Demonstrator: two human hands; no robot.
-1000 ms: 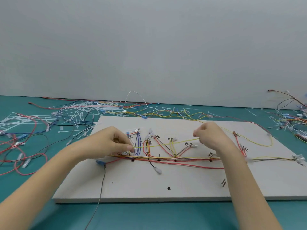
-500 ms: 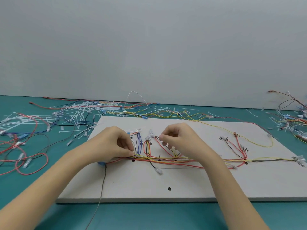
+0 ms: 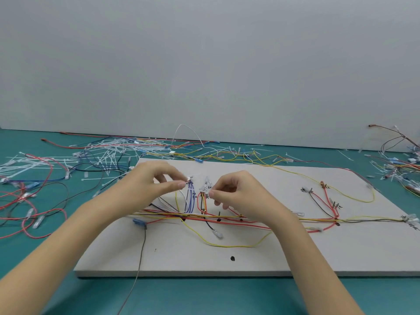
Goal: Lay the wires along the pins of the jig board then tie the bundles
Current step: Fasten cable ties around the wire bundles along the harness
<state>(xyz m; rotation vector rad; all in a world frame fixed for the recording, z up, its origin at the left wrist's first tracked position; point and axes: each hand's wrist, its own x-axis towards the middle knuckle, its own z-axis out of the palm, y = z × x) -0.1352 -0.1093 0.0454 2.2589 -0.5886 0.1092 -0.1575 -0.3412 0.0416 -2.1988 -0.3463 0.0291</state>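
Laying is well under way, by my reading. On the board [image 3: 261, 253] a trunk of red, yellow and black wires [image 3: 295, 220] runs left to right along the pins, with branches rising to connector ends at far left, middle and right. One yellow wire [image 3: 227, 245] sags loose toward the near edge, so I judge it is not yet routed. I see no tie cinched round the trunk; tying looks wholly left to do.

My left hand [image 3: 154, 185] pinches a connector end at the top of the blue wires [image 3: 190, 198], thumb against forefinger. My right hand [image 3: 236, 192] has curled fingers pinching something small beside the red-orange branch [image 3: 201, 201]; I cannot tell exactly what.

Spare ties [image 3: 109, 153] and loose wires lie on the counter [image 3: 216, 296] behind and left of the board.

The pins are too small to make out. My right wrist hides part of the trunk. Labels on the board are illegible.
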